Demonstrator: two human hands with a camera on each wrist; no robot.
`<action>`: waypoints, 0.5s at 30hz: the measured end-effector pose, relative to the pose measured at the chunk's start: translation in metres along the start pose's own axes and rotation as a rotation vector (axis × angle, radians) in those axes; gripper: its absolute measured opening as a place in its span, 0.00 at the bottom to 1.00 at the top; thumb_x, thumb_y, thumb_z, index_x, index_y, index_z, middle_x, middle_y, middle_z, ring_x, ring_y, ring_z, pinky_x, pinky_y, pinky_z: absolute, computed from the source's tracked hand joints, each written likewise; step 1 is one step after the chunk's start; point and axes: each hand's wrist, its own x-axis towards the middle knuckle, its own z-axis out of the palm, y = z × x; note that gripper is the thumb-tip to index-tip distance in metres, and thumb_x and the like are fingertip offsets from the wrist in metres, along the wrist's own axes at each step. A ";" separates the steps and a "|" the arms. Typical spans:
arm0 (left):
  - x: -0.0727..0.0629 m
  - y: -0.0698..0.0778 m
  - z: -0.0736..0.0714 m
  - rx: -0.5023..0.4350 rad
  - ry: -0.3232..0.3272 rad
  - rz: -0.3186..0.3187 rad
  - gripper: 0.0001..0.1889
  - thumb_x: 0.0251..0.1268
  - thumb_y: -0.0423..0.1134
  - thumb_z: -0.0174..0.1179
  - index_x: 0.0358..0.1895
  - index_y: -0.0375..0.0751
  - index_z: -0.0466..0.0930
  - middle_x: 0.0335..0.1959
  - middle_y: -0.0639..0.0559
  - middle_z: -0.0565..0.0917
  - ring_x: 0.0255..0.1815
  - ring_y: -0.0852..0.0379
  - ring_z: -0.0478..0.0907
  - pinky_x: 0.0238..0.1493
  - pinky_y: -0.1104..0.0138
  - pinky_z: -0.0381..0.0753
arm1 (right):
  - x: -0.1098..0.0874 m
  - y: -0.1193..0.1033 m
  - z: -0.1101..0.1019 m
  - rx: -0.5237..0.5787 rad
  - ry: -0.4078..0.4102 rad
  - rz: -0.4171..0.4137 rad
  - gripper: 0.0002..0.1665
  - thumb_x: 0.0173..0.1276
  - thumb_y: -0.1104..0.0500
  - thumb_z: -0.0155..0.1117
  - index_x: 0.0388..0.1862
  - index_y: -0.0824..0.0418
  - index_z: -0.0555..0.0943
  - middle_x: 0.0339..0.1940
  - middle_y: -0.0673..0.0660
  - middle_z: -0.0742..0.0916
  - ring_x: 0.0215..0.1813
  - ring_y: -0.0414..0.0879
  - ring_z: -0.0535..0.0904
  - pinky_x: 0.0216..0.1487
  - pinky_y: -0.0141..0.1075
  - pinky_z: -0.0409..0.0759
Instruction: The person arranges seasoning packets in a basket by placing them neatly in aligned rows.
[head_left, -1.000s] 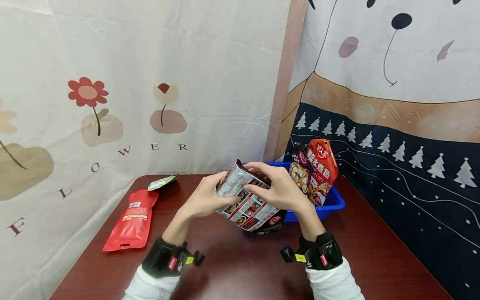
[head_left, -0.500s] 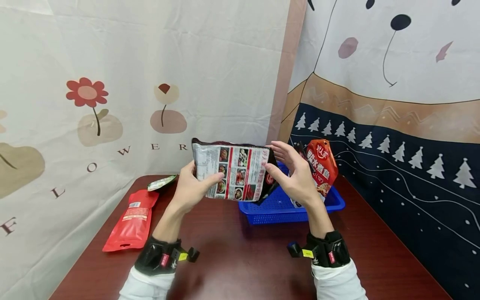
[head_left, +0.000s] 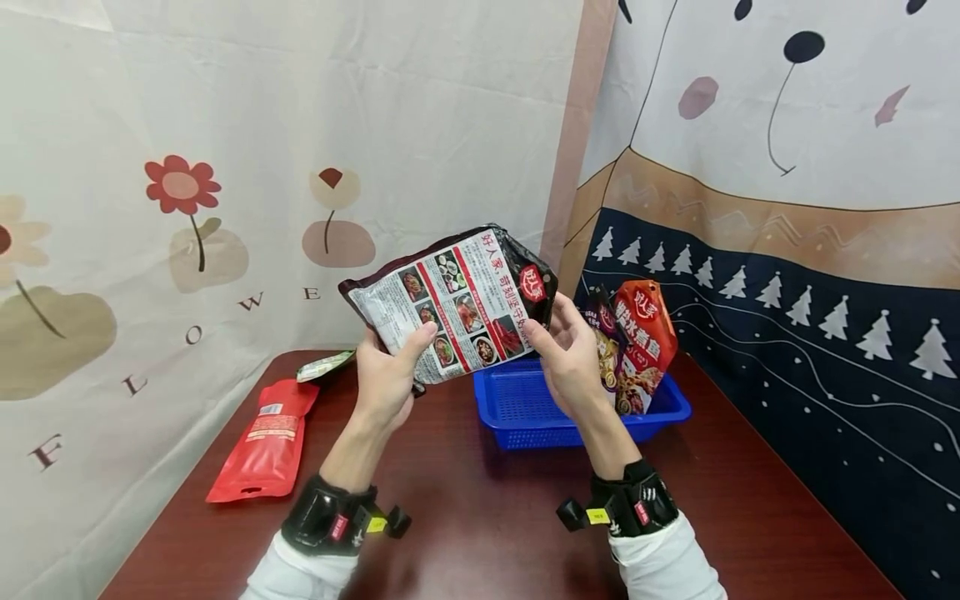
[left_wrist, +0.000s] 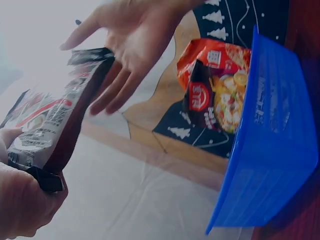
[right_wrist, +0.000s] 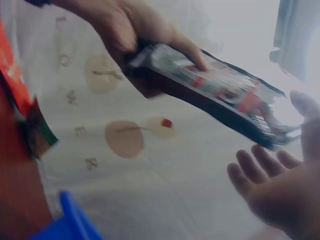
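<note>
A black and silver food pouch with small dish photos printed on it is held up above the table, tilted with its right end higher. My left hand grips its lower left end, thumb across the printed face and fingers behind. At the other end is my right hand, whose thumb overlaps the pouch in the head view. In the right wrist view the right hand has its fingers spread beside the pouch's end. The left wrist view shows the pouch edge-on, pinched by the left hand.
Behind the right hand stands a blue basket holding an orange-red pouch and a dark pouch. A red pouch lies on the table's left side, beside a green packet. Printed cloth hangs behind the table.
The pouch has been lifted up and left, away from in front of the basket, and turned so its printed back faces the head camera. The right hand came off it, then moved back to its right end.
</note>
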 end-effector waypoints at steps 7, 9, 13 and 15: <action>-0.008 -0.004 0.013 -0.073 0.057 0.031 0.24 0.80 0.29 0.68 0.73 0.43 0.75 0.61 0.48 0.92 0.61 0.52 0.93 0.61 0.57 0.95 | -0.010 0.014 0.024 0.212 -0.006 0.071 0.29 0.84 0.70 0.56 0.80 0.62 0.74 0.69 0.52 0.90 0.70 0.42 0.88 0.74 0.36 0.87; -0.010 -0.005 0.015 -0.078 0.073 0.035 0.24 0.81 0.29 0.68 0.74 0.43 0.74 0.62 0.48 0.91 0.61 0.52 0.92 0.61 0.57 0.95 | -0.012 0.017 0.029 0.223 0.004 0.090 0.27 0.85 0.71 0.57 0.78 0.62 0.76 0.68 0.51 0.91 0.69 0.42 0.89 0.75 0.37 0.87; -0.012 -0.006 0.019 -0.089 0.084 0.035 0.24 0.81 0.29 0.68 0.74 0.43 0.74 0.62 0.48 0.91 0.62 0.52 0.92 0.62 0.57 0.95 | -0.015 0.021 0.037 0.230 0.034 0.119 0.24 0.85 0.71 0.59 0.75 0.62 0.78 0.66 0.51 0.92 0.68 0.43 0.90 0.74 0.38 0.88; -0.013 -0.007 0.020 -0.088 0.084 0.033 0.23 0.81 0.29 0.68 0.73 0.43 0.76 0.62 0.48 0.91 0.62 0.52 0.92 0.62 0.58 0.95 | -0.015 0.021 0.040 0.245 0.052 0.126 0.23 0.84 0.72 0.60 0.74 0.63 0.79 0.65 0.52 0.93 0.67 0.44 0.91 0.73 0.39 0.89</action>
